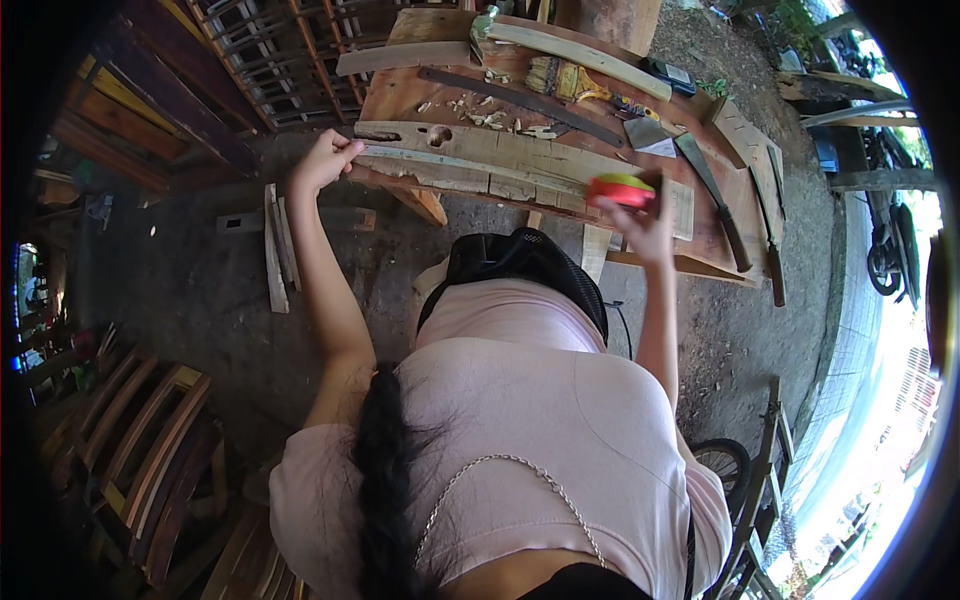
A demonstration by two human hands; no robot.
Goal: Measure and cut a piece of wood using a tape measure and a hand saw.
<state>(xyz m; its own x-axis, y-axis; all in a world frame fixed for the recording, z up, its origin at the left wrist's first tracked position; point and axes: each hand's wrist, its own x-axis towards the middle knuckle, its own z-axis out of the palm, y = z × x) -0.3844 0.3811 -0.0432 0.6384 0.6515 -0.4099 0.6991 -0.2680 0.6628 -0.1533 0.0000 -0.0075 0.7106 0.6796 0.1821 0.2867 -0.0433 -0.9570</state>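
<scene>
A tape measure point(612, 188) with a red and yellow case sits in my right hand point(648, 228), which is somewhat blurred and closed around it. Its pale blade point(460, 160) stretches leftward along a weathered wooden board point(540, 152) at the near edge of the workbench. At the board's left end, my left hand point(324, 164) pinches the blade's tip between thumb and fingers. The board has a round hole and a slot near that end, plus cracks along its near edge.
Across the workbench point(440, 82) lie a hammer point(482, 28), a yellow-handled brush point(562, 80), a long dark metal strip point(520, 100), wood shavings and a machete point(714, 200). Curved wooden pieces point(150, 440) are stacked at lower left. Slats point(275, 250) lean below my left hand.
</scene>
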